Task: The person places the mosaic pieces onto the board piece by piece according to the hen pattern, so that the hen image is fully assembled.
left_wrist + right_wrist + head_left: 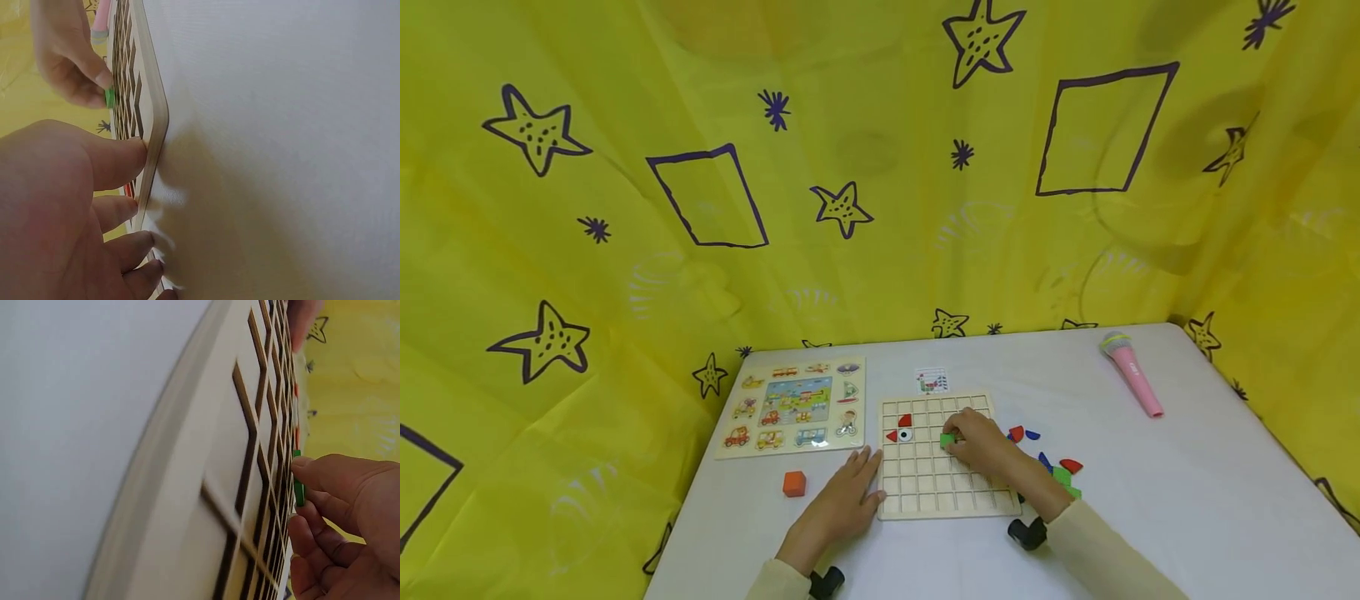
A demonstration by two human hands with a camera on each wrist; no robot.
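A wooden grid board [917,500] lies on the white table. In its upper left cells sit a red quarter-round piece [906,420], a red triangle piece [892,436] and a white tile with a black dot [906,435]. My right hand [977,442] pinches a green square tile [947,439] between thumb and fingers, close over the middle of the grid; the right wrist view shows this tile [299,478] edge-on. With fingers extended, my left hand [848,496] rests at the board's left edge, thumb [122,161] touching the rim.
Loose red, blue and green pieces [1062,475] lie right of the board, partly behind the right forearm. A small pattern card [932,381] is behind it. To the left are a vehicle picture puzzle [752,450] and an orange cube [793,483]. A pink microphone [1135,375] lies back right.
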